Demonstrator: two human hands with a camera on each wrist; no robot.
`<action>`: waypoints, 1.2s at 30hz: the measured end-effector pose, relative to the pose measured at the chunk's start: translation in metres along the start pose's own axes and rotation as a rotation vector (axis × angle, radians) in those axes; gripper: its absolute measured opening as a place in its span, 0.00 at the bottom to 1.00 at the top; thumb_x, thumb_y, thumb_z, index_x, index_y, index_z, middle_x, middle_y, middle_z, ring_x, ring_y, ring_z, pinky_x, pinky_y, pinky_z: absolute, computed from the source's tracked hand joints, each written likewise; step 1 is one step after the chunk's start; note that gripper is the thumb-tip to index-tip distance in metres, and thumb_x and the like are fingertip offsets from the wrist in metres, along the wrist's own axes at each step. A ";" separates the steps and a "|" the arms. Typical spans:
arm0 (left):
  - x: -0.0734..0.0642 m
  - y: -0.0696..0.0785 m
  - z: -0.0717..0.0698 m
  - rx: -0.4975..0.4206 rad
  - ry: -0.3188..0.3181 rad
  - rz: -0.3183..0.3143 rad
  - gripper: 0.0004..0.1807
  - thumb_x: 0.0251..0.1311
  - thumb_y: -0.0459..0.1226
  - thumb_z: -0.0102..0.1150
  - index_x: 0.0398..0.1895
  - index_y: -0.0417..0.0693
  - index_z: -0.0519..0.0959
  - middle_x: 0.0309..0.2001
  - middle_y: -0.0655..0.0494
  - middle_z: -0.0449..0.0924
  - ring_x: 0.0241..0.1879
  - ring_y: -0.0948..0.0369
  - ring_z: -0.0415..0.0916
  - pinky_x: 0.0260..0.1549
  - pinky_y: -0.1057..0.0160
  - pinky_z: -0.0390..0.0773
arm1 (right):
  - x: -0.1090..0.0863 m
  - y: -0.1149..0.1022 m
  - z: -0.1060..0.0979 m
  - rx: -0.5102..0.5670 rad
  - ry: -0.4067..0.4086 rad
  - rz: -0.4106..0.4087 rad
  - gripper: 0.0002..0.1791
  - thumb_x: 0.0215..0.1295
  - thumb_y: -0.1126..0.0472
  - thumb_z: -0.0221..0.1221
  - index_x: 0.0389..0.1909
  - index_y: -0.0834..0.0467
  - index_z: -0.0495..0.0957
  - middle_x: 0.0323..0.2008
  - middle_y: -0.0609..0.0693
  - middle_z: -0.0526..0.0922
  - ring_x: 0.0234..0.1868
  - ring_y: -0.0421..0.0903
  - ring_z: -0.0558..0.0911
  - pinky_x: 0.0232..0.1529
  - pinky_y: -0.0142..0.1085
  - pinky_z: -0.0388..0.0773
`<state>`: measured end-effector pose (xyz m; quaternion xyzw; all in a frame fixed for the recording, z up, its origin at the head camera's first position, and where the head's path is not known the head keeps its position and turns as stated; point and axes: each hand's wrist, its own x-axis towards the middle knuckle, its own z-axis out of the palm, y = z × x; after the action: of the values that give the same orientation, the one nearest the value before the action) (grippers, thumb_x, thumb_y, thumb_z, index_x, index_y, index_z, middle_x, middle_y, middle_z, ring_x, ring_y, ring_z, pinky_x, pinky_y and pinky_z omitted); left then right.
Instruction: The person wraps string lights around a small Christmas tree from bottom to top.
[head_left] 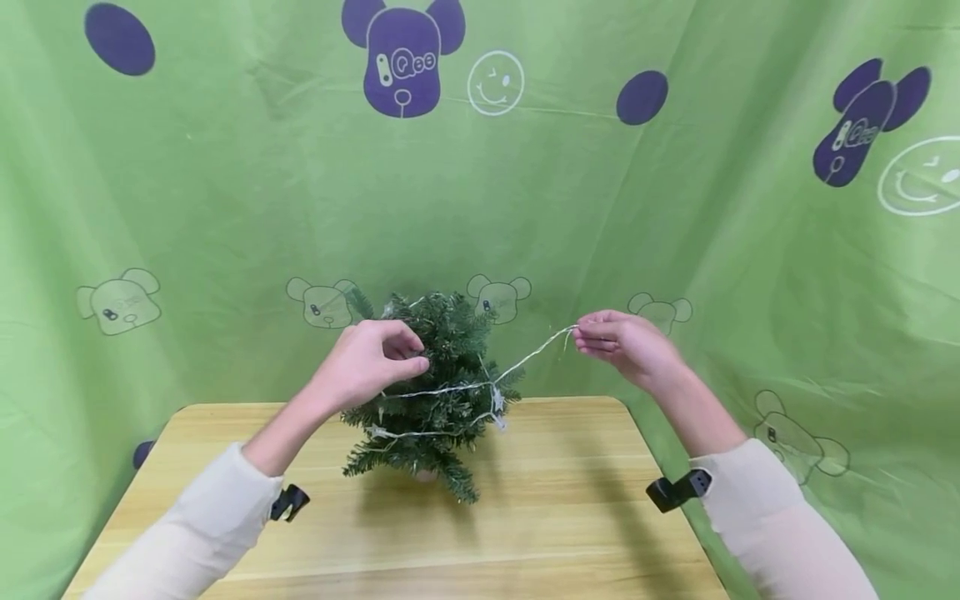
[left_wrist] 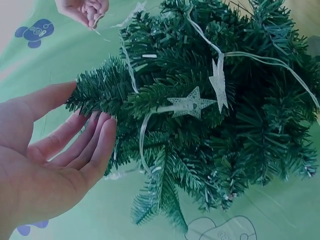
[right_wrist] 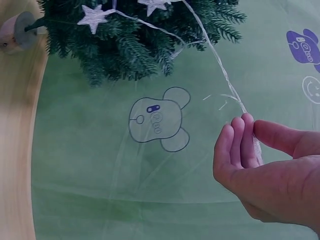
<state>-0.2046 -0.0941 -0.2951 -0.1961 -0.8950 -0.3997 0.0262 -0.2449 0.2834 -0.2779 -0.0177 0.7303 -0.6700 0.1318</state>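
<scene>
A small green artificial Christmas tree [head_left: 450, 333] stands on the table, partly wrapped in a clear string of lights [head_left: 441, 391]. My left hand [head_left: 367, 358] is at the treetop; in the left wrist view its thumb and curved fingers surround the tip [left_wrist: 97, 90]. To the right, my right hand [head_left: 630, 346] pinches the string between thumb and fingertips. From there the string [right_wrist: 220, 65] runs taut to the tree, with a short loose bit by the fingers. Star-shaped lights [left_wrist: 192, 104] hang among the branches; another star [right_wrist: 93, 19] shows in the right wrist view.
The light wooden table [head_left: 555, 517] ends just behind the tree. A green curtain [head_left: 570, 208] with purple and outlined bear prints surrounds it at the back and sides. The tree's round wooden base [right_wrist: 19, 32] shows in the right wrist view.
</scene>
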 end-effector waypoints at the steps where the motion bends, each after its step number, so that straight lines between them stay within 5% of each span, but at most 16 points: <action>1: 0.000 -0.001 -0.001 0.001 -0.002 0.000 0.15 0.61 0.44 0.69 0.48 0.49 0.84 0.41 0.57 0.87 0.42 0.59 0.83 0.48 0.54 0.83 | 0.000 -0.002 0.001 -0.003 -0.004 -0.004 0.12 0.73 0.68 0.55 0.54 0.67 0.72 0.39 0.46 0.86 0.44 0.41 0.84 0.59 0.33 0.80; 10: -0.005 -0.011 -0.009 -0.012 0.003 0.010 0.17 0.60 0.43 0.70 0.51 0.47 0.84 0.44 0.54 0.88 0.44 0.57 0.85 0.50 0.53 0.84 | 0.001 -0.017 0.004 0.066 -0.022 -0.032 0.05 0.74 0.67 0.55 0.43 0.57 0.80 0.38 0.47 0.86 0.44 0.41 0.84 0.58 0.33 0.80; 18: -0.010 -0.020 -0.015 -0.025 0.005 -0.032 0.16 0.59 0.43 0.71 0.48 0.47 0.84 0.45 0.53 0.88 0.46 0.55 0.85 0.53 0.50 0.83 | 0.015 -0.013 0.005 0.003 -0.007 -0.006 0.07 0.73 0.71 0.53 0.49 0.64 0.75 0.37 0.46 0.87 0.42 0.40 0.86 0.56 0.32 0.82; 29: -0.014 -0.025 -0.017 -0.016 0.018 -0.033 0.13 0.60 0.43 0.70 0.47 0.52 0.86 0.46 0.55 0.89 0.46 0.56 0.85 0.52 0.50 0.83 | 0.041 0.009 0.000 -0.207 0.033 0.021 0.18 0.72 0.69 0.55 0.59 0.70 0.68 0.38 0.44 0.84 0.42 0.40 0.84 0.55 0.32 0.82; 36: -0.015 -0.025 -0.018 -0.005 0.025 -0.045 0.16 0.60 0.46 0.70 0.49 0.53 0.86 0.46 0.56 0.89 0.45 0.57 0.85 0.51 0.51 0.84 | 0.059 -0.009 0.017 -0.359 0.094 0.012 0.22 0.73 0.67 0.55 0.63 0.71 0.68 0.48 0.53 0.81 0.44 0.41 0.82 0.60 0.36 0.80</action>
<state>-0.2018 -0.1272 -0.3040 -0.1710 -0.8979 -0.4048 0.0279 -0.2992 0.2536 -0.2802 -0.0055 0.8435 -0.5284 0.0963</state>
